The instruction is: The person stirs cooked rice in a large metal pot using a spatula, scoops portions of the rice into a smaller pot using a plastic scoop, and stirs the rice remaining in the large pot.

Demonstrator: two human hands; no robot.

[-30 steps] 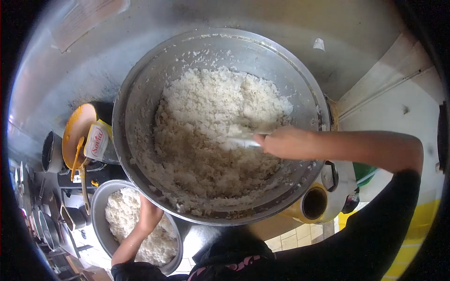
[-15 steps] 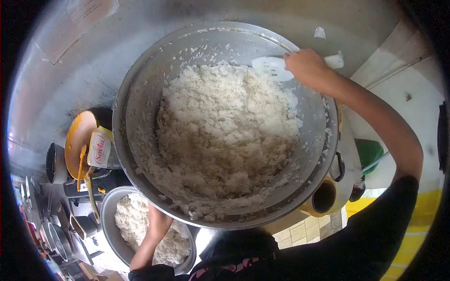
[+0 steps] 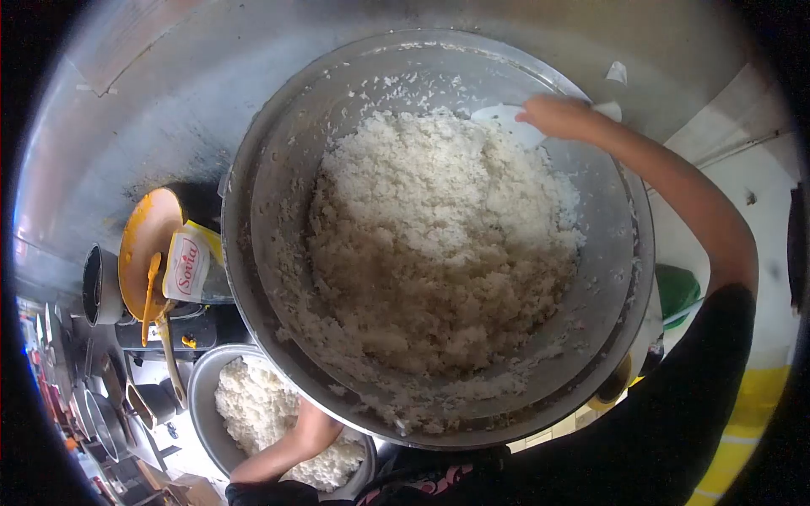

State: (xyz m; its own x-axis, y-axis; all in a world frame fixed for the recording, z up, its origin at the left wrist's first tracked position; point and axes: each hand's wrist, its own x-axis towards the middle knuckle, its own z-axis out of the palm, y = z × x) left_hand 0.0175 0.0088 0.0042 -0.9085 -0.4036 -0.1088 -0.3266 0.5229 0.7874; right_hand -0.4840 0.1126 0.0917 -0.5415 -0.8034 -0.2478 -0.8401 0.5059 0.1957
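Observation:
A large metal pot point(image 3: 614, 278) fills the middle of the view, with cooked white rice point(image 3: 443, 228) heaped inside and grains stuck to its wall. At the pot's far right rim, my right hand point(image 3: 558, 116) is closed around a white rice paddle point(image 3: 509, 123), whose blade touches the edge of the rice. My left hand point(image 3: 317, 428) is at the pot's near left side, its fingers hidden beneath the rim. Below that hand stands a smaller metal basin point(image 3: 201, 403), also holding white rice point(image 3: 251, 403).
On the left, an orange-stained pan point(image 3: 135, 274) with an orange spoon point(image 3: 152, 282) sits by a Sovia-labelled packet point(image 3: 187, 266). A dark saucepan point(image 3: 103, 287) and a small pot point(image 3: 152, 405) are nearby. A metal wall point(image 3: 253, 51) rises behind.
The large pot has shifted right and toward me and looks bigger in view, covering more of the yellow roll-like object at right. Both hands have moved along with it.

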